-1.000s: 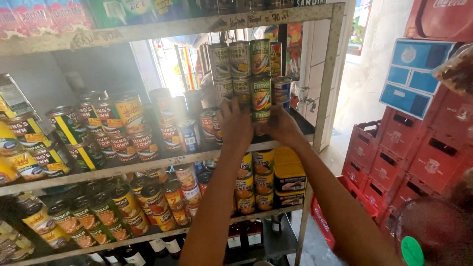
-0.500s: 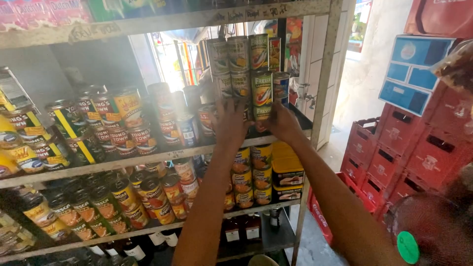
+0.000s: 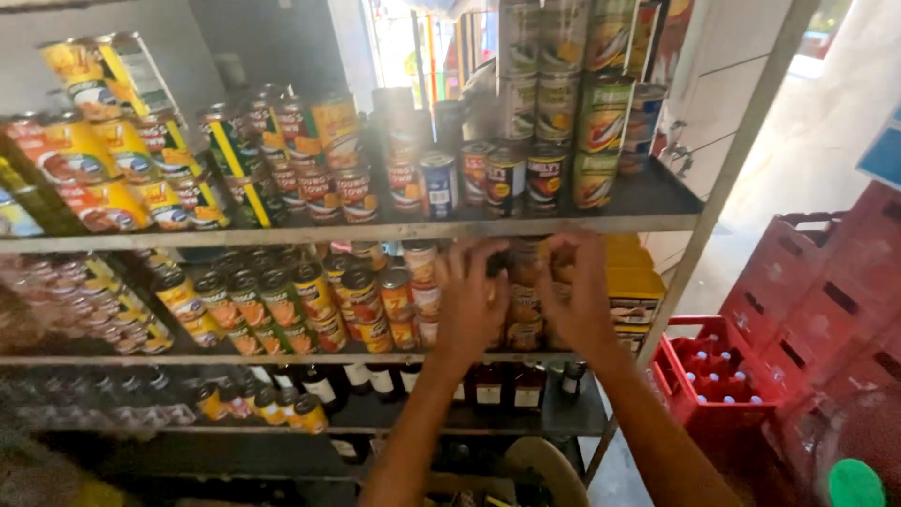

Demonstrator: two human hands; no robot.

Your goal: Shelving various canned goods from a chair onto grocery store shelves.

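Observation:
Both my hands reach into the second shelf of a metal rack [image 3: 282, 235]. My left hand [image 3: 469, 302] and my right hand [image 3: 579, 296] press on either side of a stack of brown-labelled cans [image 3: 523, 314], fingers curled around it. The cans stand at the right end of that shelf, next to rows of yellow- and red-labelled cans [image 3: 310, 305]. My palms hide most of the stack. Above my hands, on the upper shelf, stands a tall stack of green-labelled cans [image 3: 601, 117].
Yellow boxes [image 3: 633, 300] sit right of my hands on the same shelf. Dark bottles [image 3: 375, 380] line the shelf below. Red crates [image 3: 723, 394], one with capped bottles, are stacked on the floor at the right. A green cap [image 3: 854, 483] shows at the bottom right.
My hands have dropped from the tall can stack on the upper shelf to the can stack on the shelf below. The camera has tilted down and moved closer.

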